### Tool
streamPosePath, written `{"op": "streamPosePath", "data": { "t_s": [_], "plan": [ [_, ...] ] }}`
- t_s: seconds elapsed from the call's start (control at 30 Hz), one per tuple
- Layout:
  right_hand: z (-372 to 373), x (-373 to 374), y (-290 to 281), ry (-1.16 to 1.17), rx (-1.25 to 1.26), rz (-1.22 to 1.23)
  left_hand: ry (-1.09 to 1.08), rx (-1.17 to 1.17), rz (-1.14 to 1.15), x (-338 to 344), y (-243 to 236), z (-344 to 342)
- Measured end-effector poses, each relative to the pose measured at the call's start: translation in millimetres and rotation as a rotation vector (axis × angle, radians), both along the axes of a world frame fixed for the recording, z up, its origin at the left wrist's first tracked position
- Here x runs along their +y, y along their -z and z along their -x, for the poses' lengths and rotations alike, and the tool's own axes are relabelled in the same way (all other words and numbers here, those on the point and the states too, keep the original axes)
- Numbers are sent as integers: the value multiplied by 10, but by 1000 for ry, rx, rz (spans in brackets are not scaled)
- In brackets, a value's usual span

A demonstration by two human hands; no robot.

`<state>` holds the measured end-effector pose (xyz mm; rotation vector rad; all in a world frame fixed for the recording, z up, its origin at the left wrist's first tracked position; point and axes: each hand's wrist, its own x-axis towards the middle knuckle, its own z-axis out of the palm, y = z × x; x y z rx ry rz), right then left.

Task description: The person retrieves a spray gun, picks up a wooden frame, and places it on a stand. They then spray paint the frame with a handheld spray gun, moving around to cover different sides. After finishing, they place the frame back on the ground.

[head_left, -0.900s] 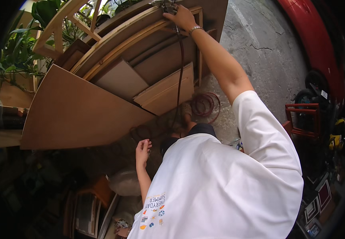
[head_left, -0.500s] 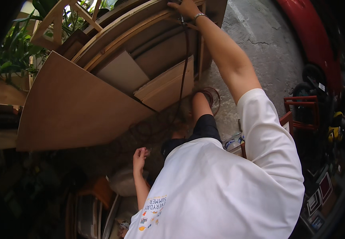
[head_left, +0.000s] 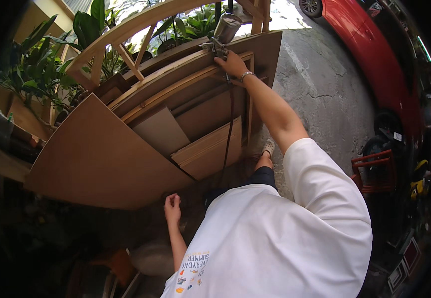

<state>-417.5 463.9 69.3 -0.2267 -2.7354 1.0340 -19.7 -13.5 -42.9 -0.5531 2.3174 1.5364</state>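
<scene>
My right hand [head_left: 232, 65] grips a metal spray gun [head_left: 216, 48] at the upper edge of leaning wooden panels. Its silver cup [head_left: 227, 29] stands above the gun, and a dark red hose [head_left: 230, 132] hangs from it in front of the boards. Near my fingers runs the top of a light wooden frame [head_left: 162, 90]. My left hand [head_left: 172, 204] hangs low beside my body, fingers curled; anything inside is too small to make out. A large curved plywood sheet [head_left: 96, 159] leans just above that hand.
Potted plants [head_left: 88, 30] and slatted wooden frames [head_left: 96, 67] stand behind the panels. At right are concrete floor [head_left: 320, 94], a red car [head_left: 354, 44], red wooden frames [head_left: 374, 166] and dark clutter. An orange object [head_left: 113, 260] lies among shadowed items at lower left.
The view has tipped upward, showing the gun's cup, more plants and the car's wheel. My right hand still holds the gun. My foot has stepped forward to the right along the boards.
</scene>
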Motion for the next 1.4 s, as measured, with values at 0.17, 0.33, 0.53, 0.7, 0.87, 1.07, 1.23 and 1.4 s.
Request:
{"op": "streamPosePath", "data": {
  "t_s": [0.17, 0.33, 0.53, 0.7, 0.87, 1.07, 1.23, 1.4],
  "plan": [
    [-64, -2, -147, -109, 102, -164, 78, 376, 98, 1621, -819, 1186],
    [-42, 91, -83, -245, 203, -212, 145, 705, 350, 3389, -1228, 2440],
    [16, 253, -116, -469, 108, -93, -130, 610, 481, 4243, -1204, 3293],
    [98, 330, -103, -582, 98, -20, -233, 592, 533, 4339, -1205, 3469],
    [144, 537, -105, -798, 47, 0, -246, 622, 675, 4415, -1201, 3462],
    [331, 771, 72, -832, 234, 66, -191, 588, 836, 4597, -1317, 3670],
    [179, 1261, -330, -928, 132, 80, -219, 689, 922, 4476, -1109, 3727],
    [121, 2139, -498, -712, 51, 162, -348, 873, 824, 4654, -1081, 3798]
  ]
}}
